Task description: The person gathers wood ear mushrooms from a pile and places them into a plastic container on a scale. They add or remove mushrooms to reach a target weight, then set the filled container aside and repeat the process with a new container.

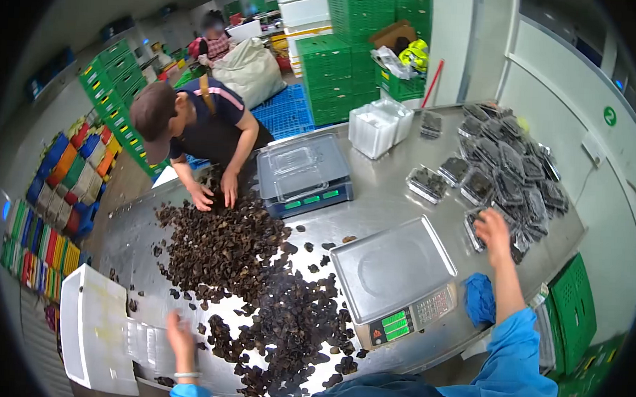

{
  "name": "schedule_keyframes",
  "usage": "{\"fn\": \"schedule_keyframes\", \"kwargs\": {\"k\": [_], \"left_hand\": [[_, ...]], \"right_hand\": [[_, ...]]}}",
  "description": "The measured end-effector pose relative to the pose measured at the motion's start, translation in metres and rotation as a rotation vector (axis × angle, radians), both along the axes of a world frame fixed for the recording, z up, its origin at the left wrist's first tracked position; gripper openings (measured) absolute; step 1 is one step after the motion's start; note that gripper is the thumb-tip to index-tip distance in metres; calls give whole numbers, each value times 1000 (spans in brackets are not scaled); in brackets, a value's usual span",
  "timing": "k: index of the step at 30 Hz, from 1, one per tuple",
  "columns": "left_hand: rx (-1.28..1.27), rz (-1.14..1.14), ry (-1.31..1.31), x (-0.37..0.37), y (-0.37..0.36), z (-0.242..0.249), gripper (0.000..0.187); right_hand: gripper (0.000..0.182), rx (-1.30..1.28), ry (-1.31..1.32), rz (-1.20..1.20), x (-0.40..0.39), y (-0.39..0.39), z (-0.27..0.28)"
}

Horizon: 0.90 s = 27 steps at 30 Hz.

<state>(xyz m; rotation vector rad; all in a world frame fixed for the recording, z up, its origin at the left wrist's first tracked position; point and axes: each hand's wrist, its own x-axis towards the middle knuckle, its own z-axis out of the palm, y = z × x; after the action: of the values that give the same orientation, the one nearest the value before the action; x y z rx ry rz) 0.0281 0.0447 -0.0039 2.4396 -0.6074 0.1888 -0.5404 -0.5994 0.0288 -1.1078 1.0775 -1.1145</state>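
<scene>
My right hand reaches to the right side of the table, its fingers closed on the edge of a clear plastic box of dark pieces, at the front of a heap of similar boxes. My left hand is smeared by motion, beside a stack of clear empty plastic boxes; its fingers are too blurred to read. Between my arms lies a spread of dark, wrinkled pieces that look like wood ear mushrooms. A scale with a bare metal tray and lit green display stands in front of me.
Across the table, a co-worker has both hands in the larger mushroom pile. Beside them is a second scale with a clear box lid on it. White tubs, a blue cloth and a white foam box are also around.
</scene>
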Motion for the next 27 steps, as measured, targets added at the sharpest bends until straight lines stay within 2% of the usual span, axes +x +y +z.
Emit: {"fn": "schedule_keyframes", "kwargs": {"k": [2,3,4,5,7,10,13,14,16,17,18,21,22,24,25,26,27], "left_hand": [[184,295,-709,24,72,-4,48],[308,419,-833,24,95,11,40],[441,541,-955,21,115,28,34],[472,446,-601,33,146,24,28],[484,243,103,52,221,4,22],[434,160,223,28,207,16,23],[375,166,89,19,203,7,21],[402,171,34,21,205,-6,15],[381,221,-6,4,192,-2,13],[372,243,-30,-2,177,5,15],[298,306,-59,-3,169,10,29],[353,420,-171,-5,158,22,38],[248,394,-202,-8,147,32,40],[171,240,-522,-21,104,54,37],[171,168,-485,-29,80,59,31],[297,25,-551,-37,58,53,24],[255,-146,-595,-73,-4,85,16]], "right_hand": [[37,-132,189,251,21,35,-27],[31,-161,246,337,33,59,-39],[29,-82,296,446,43,78,-51],[30,-81,387,561,52,100,-59],[29,-96,430,640,69,138,-81],[27,-174,466,771,103,177,-63],[26,-231,550,874,129,190,-40],[26,-248,605,907,136,191,-30],[26,-293,648,949,151,194,-22],[25,-319,637,955,158,197,-23],[25,-343,625,957,164,201,-25],[26,-368,577,1035,181,218,-32],[27,-544,563,989,187,226,-30],[29,-871,524,906,200,253,-13],[30,-1027,508,866,208,268,2],[32,-1181,487,830,218,281,28],[34,-1355,506,838,224,295,43]]}}
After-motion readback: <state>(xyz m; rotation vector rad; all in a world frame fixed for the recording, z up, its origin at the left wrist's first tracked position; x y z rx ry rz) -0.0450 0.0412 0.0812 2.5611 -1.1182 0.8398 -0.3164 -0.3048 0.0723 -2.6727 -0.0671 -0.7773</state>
